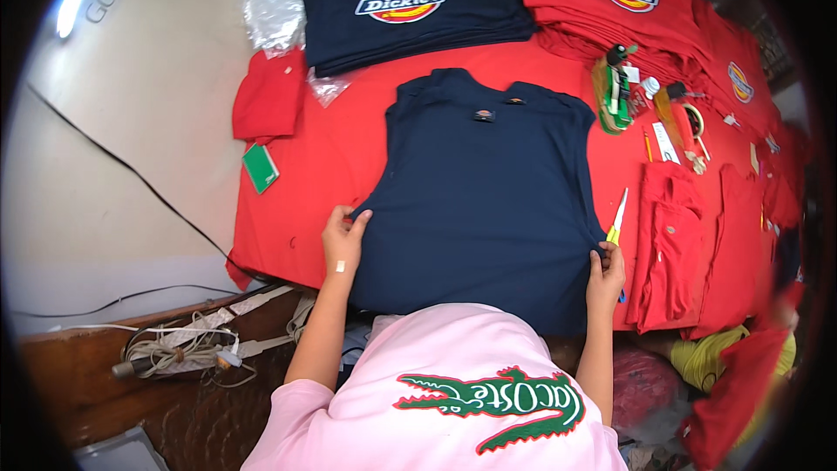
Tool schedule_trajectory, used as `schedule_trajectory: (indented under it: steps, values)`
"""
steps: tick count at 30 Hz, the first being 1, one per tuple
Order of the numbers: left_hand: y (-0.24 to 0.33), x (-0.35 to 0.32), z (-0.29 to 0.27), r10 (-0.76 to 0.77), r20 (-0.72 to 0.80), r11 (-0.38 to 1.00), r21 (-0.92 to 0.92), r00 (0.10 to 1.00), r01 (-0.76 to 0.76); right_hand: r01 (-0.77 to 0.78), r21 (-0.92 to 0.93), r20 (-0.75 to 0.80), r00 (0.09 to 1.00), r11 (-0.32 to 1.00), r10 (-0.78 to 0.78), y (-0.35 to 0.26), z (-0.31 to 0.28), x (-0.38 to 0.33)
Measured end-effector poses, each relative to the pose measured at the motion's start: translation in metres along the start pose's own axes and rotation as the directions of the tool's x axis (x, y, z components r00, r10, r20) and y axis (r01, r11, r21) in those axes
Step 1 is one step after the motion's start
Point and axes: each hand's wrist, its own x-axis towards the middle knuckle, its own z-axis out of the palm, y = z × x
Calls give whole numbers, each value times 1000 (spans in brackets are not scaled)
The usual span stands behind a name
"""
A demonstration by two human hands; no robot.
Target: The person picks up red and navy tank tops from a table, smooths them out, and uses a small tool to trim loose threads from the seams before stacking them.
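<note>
A navy sleeveless shirt [479,192] lies spread on the red cloth [296,235], its neckline away from me and its lower hem hanging at my front. At its left side, my left hand [345,234] pinches the edge between thumb and fingers. Opposite it, my right hand [608,270] grips the right edge in the same way. The fabric is drawn out between both hands, with creases running in from the grips. Scissors with yellow handles [614,235] lie just beyond my right hand, which partly hides them. A small label [484,115] sits inside the neck.
Folded navy shirts [410,44] and red shirts [602,30] are stacked at the back. Tape dispensers [615,92] stand at the right, near folded red pieces [670,249]. A green booklet [260,168] lies left. Bundled cables [179,342] are low left. Another person's yellow sleeve [711,362] shows lower right.
</note>
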Motion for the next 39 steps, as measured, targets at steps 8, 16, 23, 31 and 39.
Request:
schedule_trajectory:
  steps: [8, 16, 23, 31, 39]
  values:
    - [30, -70, 42, 671, 276, 711, 25, 688, -703, 422, -73, 46, 906, 903, -420, -72, 28, 30]
    - [-12, -102, 61, 655, 614, 409, 204, 441, -890, 633, 76, 350, 707, 771, -615, -197, 140, 38]
    - [-27, -97, 59, 704, 568, 416, 158, 427, -896, 494, 129, 288, 811, 860, -509, -181, 237, 109]
    - [-26, -94, 60, 714, 543, 443, 139, 442, -886, -51, 294, 418, 905, 954, -80, -145, 218, 176]
    - [-28, -89, 61, 716, 560, 419, 134, 417, -898, 11, 318, 359, 924, 948, -131, -143, 219, 166]
